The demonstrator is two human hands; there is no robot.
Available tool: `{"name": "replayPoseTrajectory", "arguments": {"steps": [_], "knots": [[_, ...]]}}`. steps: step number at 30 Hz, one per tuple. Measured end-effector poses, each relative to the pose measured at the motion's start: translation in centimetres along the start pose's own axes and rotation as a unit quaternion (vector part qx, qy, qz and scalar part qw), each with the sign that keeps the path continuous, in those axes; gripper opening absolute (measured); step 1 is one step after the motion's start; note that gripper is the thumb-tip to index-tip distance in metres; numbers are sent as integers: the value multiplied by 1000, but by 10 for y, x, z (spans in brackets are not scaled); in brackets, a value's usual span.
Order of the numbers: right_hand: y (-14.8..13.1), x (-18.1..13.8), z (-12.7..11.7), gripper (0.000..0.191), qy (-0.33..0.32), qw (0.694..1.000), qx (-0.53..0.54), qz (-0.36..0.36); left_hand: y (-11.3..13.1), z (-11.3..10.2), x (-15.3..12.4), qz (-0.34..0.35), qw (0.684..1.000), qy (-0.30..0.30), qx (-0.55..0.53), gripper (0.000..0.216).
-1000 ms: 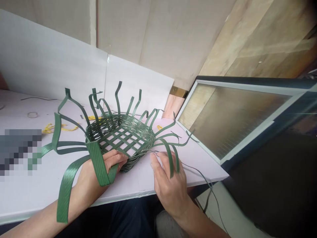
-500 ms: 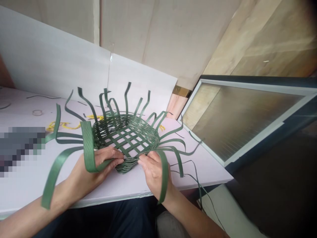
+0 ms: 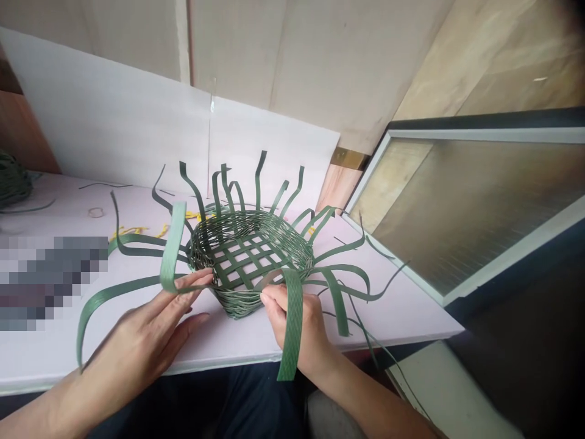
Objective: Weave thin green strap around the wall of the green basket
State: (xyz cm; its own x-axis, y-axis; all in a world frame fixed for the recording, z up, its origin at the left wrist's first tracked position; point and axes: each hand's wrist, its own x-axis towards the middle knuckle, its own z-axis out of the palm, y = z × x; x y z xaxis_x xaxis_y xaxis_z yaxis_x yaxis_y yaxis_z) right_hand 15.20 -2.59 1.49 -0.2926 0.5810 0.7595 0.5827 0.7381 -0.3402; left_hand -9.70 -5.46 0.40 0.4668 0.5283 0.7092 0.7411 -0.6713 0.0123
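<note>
A half-woven green basket (image 3: 235, 305) sits on the table, its open-lattice base showing through the top and its sides made of thin strands. Flat green straps (image 3: 290, 329) stick up and out all round its rim. At the basket's left front, my left hand (image 3: 158, 323) is open, fingers stretched along the rim and thumb apart; one strap (image 3: 172, 244) bends up over these fingers. My right hand (image 3: 299, 320) is closed in a pinch at the front rim, with a wide strap hanging over its back. Exactly what lies between its fingertips is partly hidden.
Thin green strands (image 3: 365, 332) trail off the right side of the white table (image 3: 219, 353). Yellow ties (image 3: 132, 231) and a small ring (image 3: 95, 212) lie behind. A framed glass panel (image 3: 475, 201) leans at right; another green woven piece (image 3: 13, 177) is far left. A blurred patch covers the left.
My left hand has let go of the front rim and drawn back left, its thumb and fingers parting. My right hand stays pinched at the rim. The view has shifted slightly left.
</note>
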Motion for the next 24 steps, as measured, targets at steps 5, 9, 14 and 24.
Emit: {"name": "replayPoseTrajectory", "arguments": {"steps": [5, 9, 14, 24], "knots": [[-1, 0, 1, 32, 11, 1000, -11, -9, 21, -8, -8, 61, 998, 5, 8, 36], [-1, 0, 2, 32, 16, 999, -23, -18, 44, 4, 33, -29, 998, 32, -50, 45], [0, -4, 1, 29, 16, 999, -40, -26, 47, 28, 67, -64, 989, 0, -132, 24], [17, -11, -8, 20, -54, 998, -28, -1, 46, 38, 73, -142, 987, 4, -70, 32]]}}
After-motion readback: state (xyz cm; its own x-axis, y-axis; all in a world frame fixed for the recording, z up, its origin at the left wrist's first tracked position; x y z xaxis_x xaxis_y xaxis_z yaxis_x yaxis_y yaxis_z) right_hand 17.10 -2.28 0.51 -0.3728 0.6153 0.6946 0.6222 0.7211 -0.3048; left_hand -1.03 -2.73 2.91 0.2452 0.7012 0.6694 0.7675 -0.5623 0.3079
